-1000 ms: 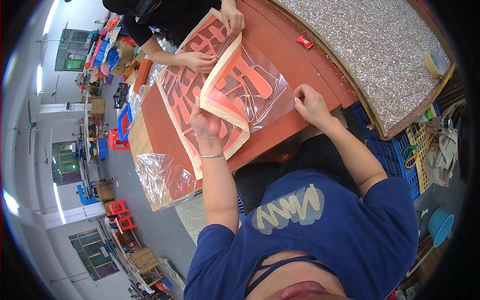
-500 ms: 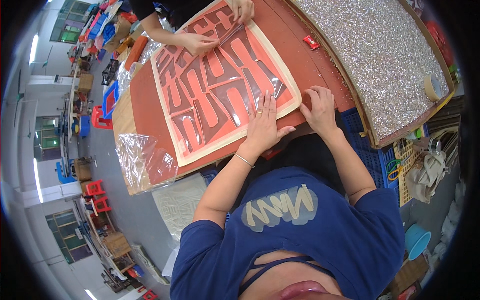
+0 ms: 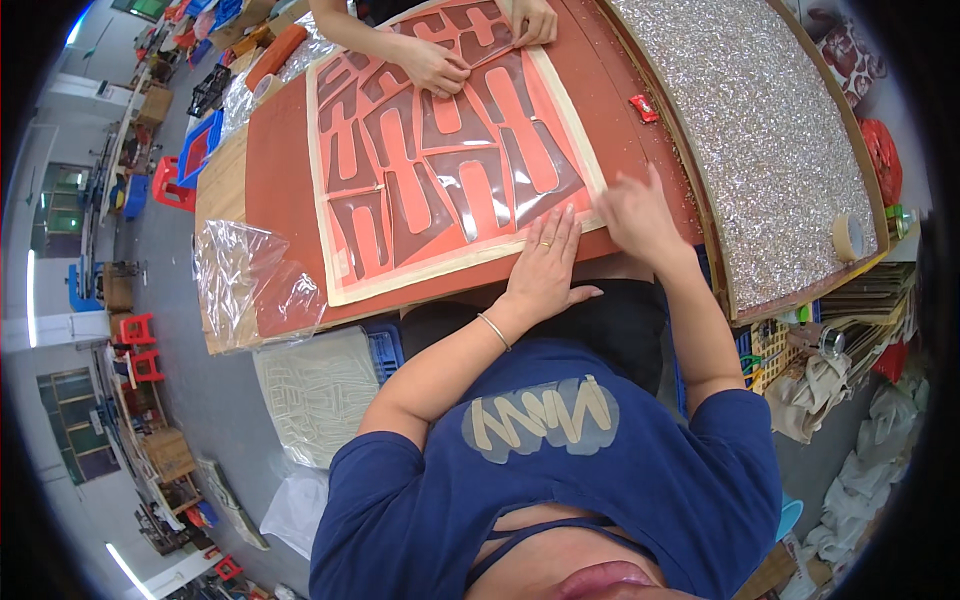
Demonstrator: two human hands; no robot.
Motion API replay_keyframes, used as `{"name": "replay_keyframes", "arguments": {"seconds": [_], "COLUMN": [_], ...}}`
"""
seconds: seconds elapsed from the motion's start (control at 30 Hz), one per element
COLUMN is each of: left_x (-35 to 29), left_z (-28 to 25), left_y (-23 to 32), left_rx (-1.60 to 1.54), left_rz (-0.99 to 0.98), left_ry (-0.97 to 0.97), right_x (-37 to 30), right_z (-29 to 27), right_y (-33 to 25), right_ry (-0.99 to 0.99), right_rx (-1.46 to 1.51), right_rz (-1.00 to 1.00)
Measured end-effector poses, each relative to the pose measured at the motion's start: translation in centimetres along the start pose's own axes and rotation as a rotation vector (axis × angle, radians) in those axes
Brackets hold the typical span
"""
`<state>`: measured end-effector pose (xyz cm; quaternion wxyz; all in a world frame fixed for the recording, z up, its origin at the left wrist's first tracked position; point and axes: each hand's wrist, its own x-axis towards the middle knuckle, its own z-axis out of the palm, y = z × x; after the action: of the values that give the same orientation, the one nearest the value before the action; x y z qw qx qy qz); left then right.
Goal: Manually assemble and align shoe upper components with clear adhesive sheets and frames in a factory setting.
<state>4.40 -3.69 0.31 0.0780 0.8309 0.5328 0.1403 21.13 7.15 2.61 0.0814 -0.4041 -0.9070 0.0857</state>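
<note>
A large cream sheet with red and dark cut-out shapes (image 3: 440, 150) lies flat on the red-brown table (image 3: 275, 170), under a clear film. My left hand (image 3: 545, 265) rests flat, fingers spread, on the sheet's near edge. My right hand (image 3: 635, 215) is blurred, fingers apart, at the sheet's near right corner, holding nothing. Across the table another person's two hands (image 3: 435, 65) press on the sheet's far edge.
A board covered in silver glitter (image 3: 760, 130) fills the right, with a tape roll (image 3: 850, 235) on it. A small red packet (image 3: 643, 108) lies between. Crumpled clear plastic (image 3: 250, 280) hangs at the table's left corner. A white patterned sheet (image 3: 320, 395) lies on the floor.
The sheet, folded up a second ago, now lies spread flat. My left hand went from holding its fold to pressing on the near edge, and my right hand slid along the corner.
</note>
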Motion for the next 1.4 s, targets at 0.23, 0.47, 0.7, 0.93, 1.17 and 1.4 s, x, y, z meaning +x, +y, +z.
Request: {"name": "replay_keyframes", "arguments": {"seconds": [0.23, 0.47, 0.7, 0.93, 1.17, 1.4], "left_x": [-0.9, -1.0, -1.7, -4.2, -11.4, -16.2], "left_z": [-0.3, -0.8, -1.0, -4.5, -8.3, -6.4], "left_y": [-1.2, -0.8, -1.7, -4.0, -16.5, -18.5], "left_rx": [-0.063, -0.188, -0.276, -0.586, 0.199, 0.247], "left_rz": [0.096, 0.153, 0.205, -0.053, -0.976, -1.019], "left_ry": [0.051, 0.057, 0.059, 0.217, 0.113, 0.027], "right_x": [12.3, 16.8, 16.7, 13.5, 8.6, 10.6], "right_z": [-0.4, 4.8, 3.2, 4.3, 4.7, 3.6], "right_y": [-0.9, -1.8, -2.2, 4.7, 7.3, 7.6], "right_ry": [-0.107, 0.017, 0.093, -0.016, 0.176, 0.405], "right_rx": [-0.051, -0.035, 0.067, 0.094, -0.238, -0.139], "right_rz": [-0.035, 0.030, 0.096, 0.209, 0.462, 0.348]}}
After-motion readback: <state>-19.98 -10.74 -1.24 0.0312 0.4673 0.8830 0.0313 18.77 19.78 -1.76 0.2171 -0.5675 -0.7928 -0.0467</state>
